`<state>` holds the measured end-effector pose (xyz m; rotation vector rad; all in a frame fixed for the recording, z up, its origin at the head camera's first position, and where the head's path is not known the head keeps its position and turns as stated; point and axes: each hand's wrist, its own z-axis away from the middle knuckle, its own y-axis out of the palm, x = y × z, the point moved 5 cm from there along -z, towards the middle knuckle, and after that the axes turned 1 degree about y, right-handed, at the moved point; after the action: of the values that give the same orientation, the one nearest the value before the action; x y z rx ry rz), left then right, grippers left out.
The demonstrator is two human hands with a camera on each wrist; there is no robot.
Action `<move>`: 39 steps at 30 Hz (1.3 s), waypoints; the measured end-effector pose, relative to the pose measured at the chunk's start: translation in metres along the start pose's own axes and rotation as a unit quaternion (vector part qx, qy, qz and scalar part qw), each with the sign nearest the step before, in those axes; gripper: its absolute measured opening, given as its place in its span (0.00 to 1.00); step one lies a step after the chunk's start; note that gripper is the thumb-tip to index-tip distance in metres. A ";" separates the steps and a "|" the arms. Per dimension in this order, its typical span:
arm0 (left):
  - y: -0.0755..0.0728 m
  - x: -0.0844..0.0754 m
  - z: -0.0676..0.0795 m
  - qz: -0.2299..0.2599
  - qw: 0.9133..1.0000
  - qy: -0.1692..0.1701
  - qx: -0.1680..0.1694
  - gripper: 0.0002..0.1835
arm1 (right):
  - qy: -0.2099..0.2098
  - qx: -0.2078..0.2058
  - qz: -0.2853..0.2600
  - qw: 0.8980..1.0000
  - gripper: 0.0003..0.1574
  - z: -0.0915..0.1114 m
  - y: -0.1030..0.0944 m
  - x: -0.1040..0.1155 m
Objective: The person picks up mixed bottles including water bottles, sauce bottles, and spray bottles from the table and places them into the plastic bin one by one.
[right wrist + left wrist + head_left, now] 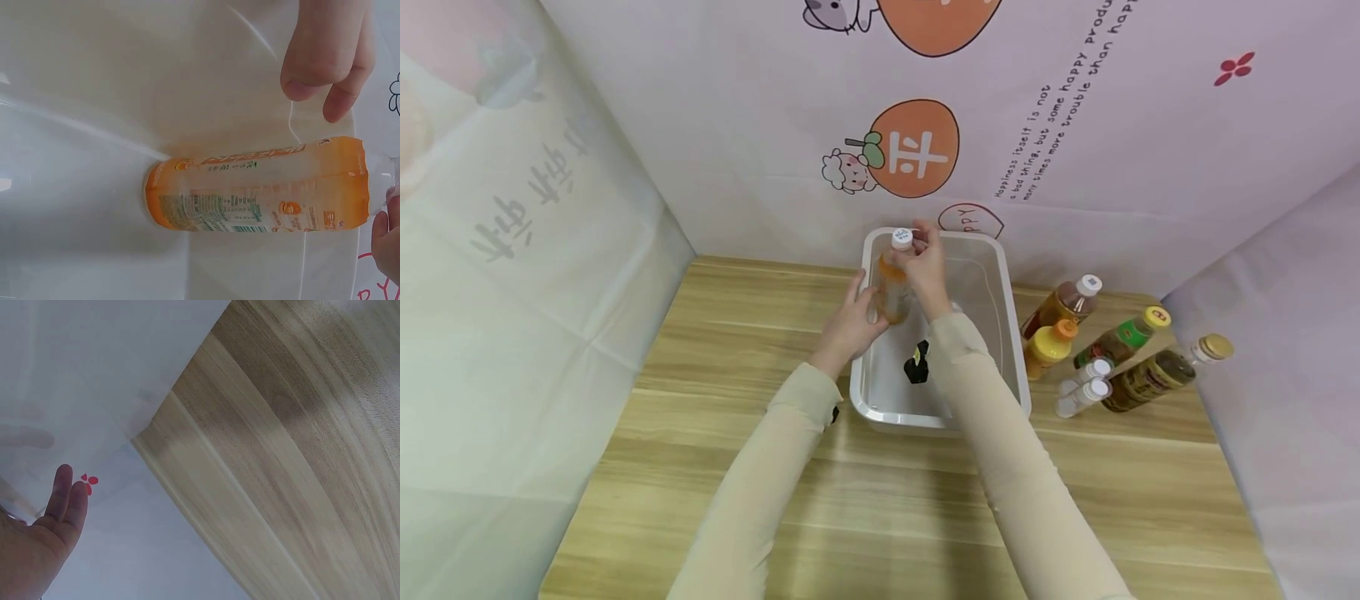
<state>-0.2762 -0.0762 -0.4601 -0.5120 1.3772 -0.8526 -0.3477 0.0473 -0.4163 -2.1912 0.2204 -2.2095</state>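
Note:
In the head view, a clear bottle (893, 300) with an orange-trimmed label and white cap stands or hangs inside the white basin (859, 383), near its far left corner. My right hand (922, 265) grips its neck just under the cap. Close by on the left is my left hand (853, 327), fingers and thumb spread. From the right wrist, the label of the bottle (262, 194) shows whole, and the left hand (328, 56) is apart from it. Whether the base touches the basin floor I cannot tell. Two extended fingers of the left hand (53, 531) show in the left wrist view.
Right of the basin stand several bottles: a brown one (1063, 304), a yellow one with orange cap (1047, 350), a green-labelled one (1116, 342), a gold-capped one (1153, 379) and two small white-capped jars (1078, 398). A printed sheet (760, 125) backs the wooden table (730, 333).

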 end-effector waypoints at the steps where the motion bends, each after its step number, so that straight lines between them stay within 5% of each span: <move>1: 0.000 -0.001 0.000 -0.002 1.000 0.000 0.000 0.34 | -0.002 0.001 -0.004 1.000 0.42 0.000 0.000 0.000; 20: 0.002 -0.004 0.000 0.003 1.000 0.000 0.001 0.33 | -0.012 -0.023 -0.008 1.000 0.42 -0.004 -0.018 0.006; 39: 0.002 -0.003 0.002 0.008 1.000 0.006 -0.003 0.34 | -0.028 0.033 -0.064 0.997 0.37 0.009 -0.036 0.061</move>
<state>-0.2740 -0.0728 -0.4598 -0.4995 1.3941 -0.8401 -0.3365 0.0750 -0.3519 -2.2892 0.0070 -2.1787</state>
